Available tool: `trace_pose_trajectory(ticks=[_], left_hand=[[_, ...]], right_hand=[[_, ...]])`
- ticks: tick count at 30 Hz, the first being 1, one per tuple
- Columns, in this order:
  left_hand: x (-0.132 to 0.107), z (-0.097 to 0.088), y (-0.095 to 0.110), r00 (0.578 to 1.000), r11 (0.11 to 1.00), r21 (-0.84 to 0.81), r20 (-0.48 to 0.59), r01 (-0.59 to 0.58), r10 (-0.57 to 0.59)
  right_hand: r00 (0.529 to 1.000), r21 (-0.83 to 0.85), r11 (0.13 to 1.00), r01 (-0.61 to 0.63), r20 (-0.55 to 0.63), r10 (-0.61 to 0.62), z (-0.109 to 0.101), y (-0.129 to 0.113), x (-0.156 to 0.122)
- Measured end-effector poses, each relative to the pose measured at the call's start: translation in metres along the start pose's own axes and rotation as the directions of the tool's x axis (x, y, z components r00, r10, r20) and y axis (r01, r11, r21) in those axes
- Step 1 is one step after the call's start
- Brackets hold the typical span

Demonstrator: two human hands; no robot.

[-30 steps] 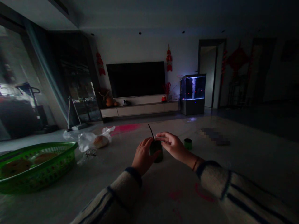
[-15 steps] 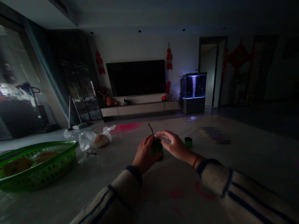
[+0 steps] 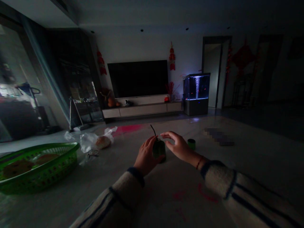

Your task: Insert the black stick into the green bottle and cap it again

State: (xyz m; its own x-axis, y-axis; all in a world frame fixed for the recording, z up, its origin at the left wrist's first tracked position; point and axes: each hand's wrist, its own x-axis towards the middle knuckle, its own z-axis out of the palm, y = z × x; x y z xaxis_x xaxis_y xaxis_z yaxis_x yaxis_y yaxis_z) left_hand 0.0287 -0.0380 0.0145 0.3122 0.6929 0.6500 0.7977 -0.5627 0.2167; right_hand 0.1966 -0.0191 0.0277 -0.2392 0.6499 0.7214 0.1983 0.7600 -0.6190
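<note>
In the middle of the table point(image 3: 142, 202) stands a small dark green container point(image 3: 159, 150). A thin, bent black stick, like a straw point(image 3: 153, 131), rises from its top. My left hand point(image 3: 146, 155) wraps round the container's left side, with the thumb across its front. At its right, my right hand point(image 3: 175, 145) hovers a little apart, fingers stretched out and curved, with nothing visible in them. Just behind that hand sits a short green cylinder with a dark top point(image 3: 191, 144). The room is dim, so finer detail of the container is lost.
To the left, a green plastic basket point(image 3: 60, 171) holds round bread-like items. Beside it lie a bread roll point(image 3: 103, 142), a clear plastic bag point(image 3: 86, 141) and glasses point(image 3: 93, 153). A blurred flat object point(image 3: 219, 136) lies at the right. Beyond are a television point(image 3: 137, 79) and a lit aquarium point(image 3: 197, 88).
My right hand has moved slightly right, away from the top of the green container, and a gap now shows between them. My left hand keeps its hold.
</note>
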Motion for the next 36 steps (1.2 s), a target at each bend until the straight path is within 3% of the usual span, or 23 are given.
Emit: trace_pose_trajectory(ticks=[6,10,17,21,23,28,32,36], left_hand=[[0.0,-0.003,-0.006,0.999,0.999,-0.018,0.021,0.045,-0.044],[-0.003,0.0,-0.014,0.988,0.992,-0.037,0.104,0.118,-0.113],[-0.005,0.009,-0.032,0.959,0.97,-0.158,0.246,0.187,-0.145],[-0.006,0.009,-0.037,0.9,0.94,-0.249,0.42,0.235,-0.114],[-0.006,0.009,-0.039,0.877,0.932,-0.245,0.463,0.266,-0.128],[-0.005,0.007,-0.04,0.864,0.939,-0.22,0.487,0.264,-0.128],[-0.003,0.003,-0.036,0.828,0.953,-0.121,0.532,0.279,-0.175],[-0.002,0.001,-0.041,0.824,0.964,-0.025,0.524,0.266,-0.214]], right_hand=[[0.998,-0.055,0.997,-0.056,-0.043,0.054,-0.004,0.015,-0.002],[0.986,-0.148,0.975,-0.166,-0.045,0.161,-0.009,0.029,-0.003],[0.925,-0.152,0.938,-0.312,0.176,0.336,-0.004,0.037,-0.016],[0.884,-0.038,0.935,-0.353,0.314,0.347,0.004,0.04,-0.025],[0.875,0.008,0.932,-0.363,0.347,0.338,0.008,0.042,-0.028],[0.869,0.029,0.925,-0.38,0.353,0.346,0.011,0.043,-0.029],[0.872,-0.039,0.929,-0.367,0.333,0.359,0.01,0.034,-0.029],[0.861,-0.101,0.923,-0.371,0.335,0.382,0.009,0.029,-0.027]])
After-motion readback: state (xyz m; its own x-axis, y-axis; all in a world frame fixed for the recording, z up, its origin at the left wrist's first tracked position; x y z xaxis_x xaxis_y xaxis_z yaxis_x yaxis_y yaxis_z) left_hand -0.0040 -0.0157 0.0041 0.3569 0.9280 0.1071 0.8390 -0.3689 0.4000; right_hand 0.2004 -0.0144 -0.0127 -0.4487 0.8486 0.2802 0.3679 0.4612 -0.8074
